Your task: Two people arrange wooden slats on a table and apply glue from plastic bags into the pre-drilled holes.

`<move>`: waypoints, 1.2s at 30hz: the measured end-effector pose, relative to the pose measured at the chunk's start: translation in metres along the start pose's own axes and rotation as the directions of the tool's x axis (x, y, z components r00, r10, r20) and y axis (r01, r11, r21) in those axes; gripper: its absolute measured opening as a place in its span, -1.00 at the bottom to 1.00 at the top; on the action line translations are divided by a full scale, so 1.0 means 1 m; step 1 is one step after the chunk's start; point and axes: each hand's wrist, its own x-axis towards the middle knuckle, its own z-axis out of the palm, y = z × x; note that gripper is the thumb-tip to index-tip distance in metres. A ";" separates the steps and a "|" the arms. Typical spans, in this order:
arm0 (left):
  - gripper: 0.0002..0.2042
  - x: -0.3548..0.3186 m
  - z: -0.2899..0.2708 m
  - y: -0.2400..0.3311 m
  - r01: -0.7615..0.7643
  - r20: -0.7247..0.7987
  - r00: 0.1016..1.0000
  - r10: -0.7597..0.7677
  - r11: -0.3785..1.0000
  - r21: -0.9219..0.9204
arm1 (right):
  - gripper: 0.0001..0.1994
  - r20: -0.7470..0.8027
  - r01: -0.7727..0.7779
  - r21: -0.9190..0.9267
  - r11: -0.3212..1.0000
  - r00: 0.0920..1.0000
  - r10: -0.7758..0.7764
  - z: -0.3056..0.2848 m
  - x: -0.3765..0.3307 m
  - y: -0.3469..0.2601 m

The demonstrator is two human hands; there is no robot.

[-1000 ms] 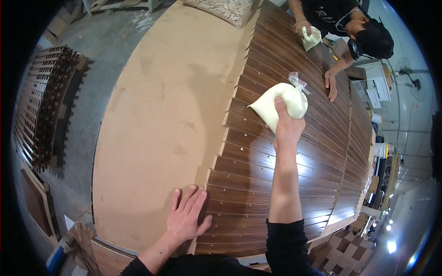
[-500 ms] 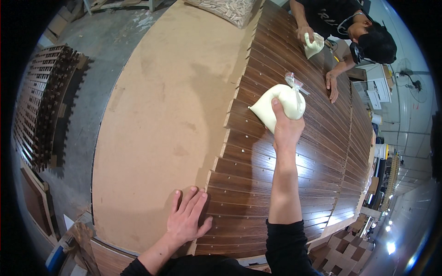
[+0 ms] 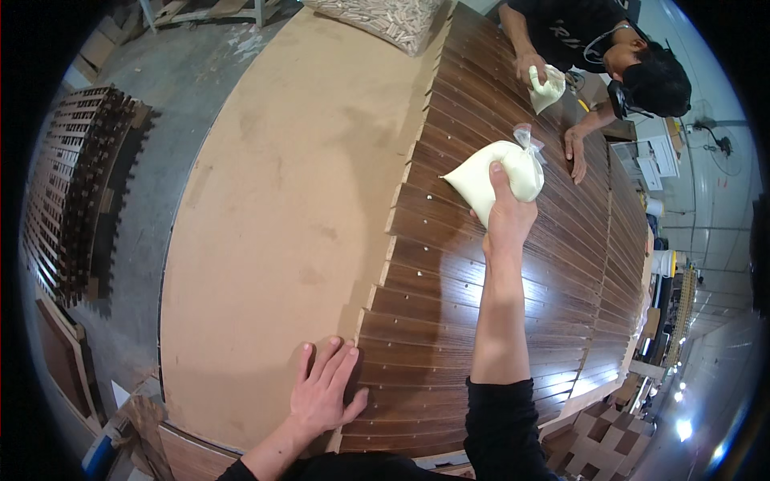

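My right hand (image 3: 511,216) grips a plastic bag of pale yellow glue (image 3: 487,178), its tied top to the right and its pointed corner to the left. The bag hangs over a row of dark brown wood-grain boards (image 3: 449,264) that have small pale dots along them. Near the ragged left ends of the boards, my left hand (image 3: 321,389) lies flat with fingers spread. It rests partly on the tan table panel (image 3: 265,216), its fingertips at the board edge.
Across the boards a co-worker (image 3: 577,40) squeezes a similar pale bag (image 3: 548,88), the other hand resting on the boards. A clear bag of wooden dowels (image 3: 393,20) lies at the far end. Stacked slatted pieces (image 3: 76,192) stand on the floor at left.
My right hand has moved the glue bag slightly away and to the right along the boards. My left hand stays nearly in place. The co-worker's bag has shifted slightly.
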 end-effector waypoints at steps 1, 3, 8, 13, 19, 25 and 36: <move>-0.21 0.000 -0.003 0.000 -0.002 -0.008 1.000 0.002 1.000 0.009 | -0.53 0.014 0.002 -0.009 1.000 1.000 -0.002 0.003 0.000 -0.002; -0.21 0.000 -0.004 -0.001 -0.005 -0.016 1.000 0.006 1.000 0.014 | -0.52 0.010 0.022 -0.009 1.000 1.000 -0.022 0.008 0.003 0.000; -0.20 0.004 -0.002 -0.002 -0.014 -0.014 1.000 0.014 1.000 0.007 | -0.51 -0.002 0.045 -0.057 0.997 0.999 -0.045 0.008 0.010 0.004; -0.21 0.002 -0.001 -0.001 -0.017 -0.020 1.000 0.017 1.000 0.005 | -0.49 -0.002 0.085 -0.115 0.990 0.996 -0.086 0.007 0.015 0.017; -0.23 0.000 -0.001 0.000 -0.010 -0.019 1.000 0.010 1.000 0.007 | -0.52 -0.037 -0.015 -0.012 1.000 0.999 0.014 0.001 0.011 0.005; -0.30 0.000 0.001 -0.001 0.018 -0.011 1.000 -0.018 0.999 0.041 | -0.57 -0.020 0.109 -0.021 0.994 0.994 -0.109 0.013 0.026 0.001; -0.32 0.002 0.001 0.000 0.016 -0.026 1.000 -0.015 0.999 0.038 | -0.55 -0.018 0.082 -0.030 0.996 0.996 -0.082 0.023 0.041 0.012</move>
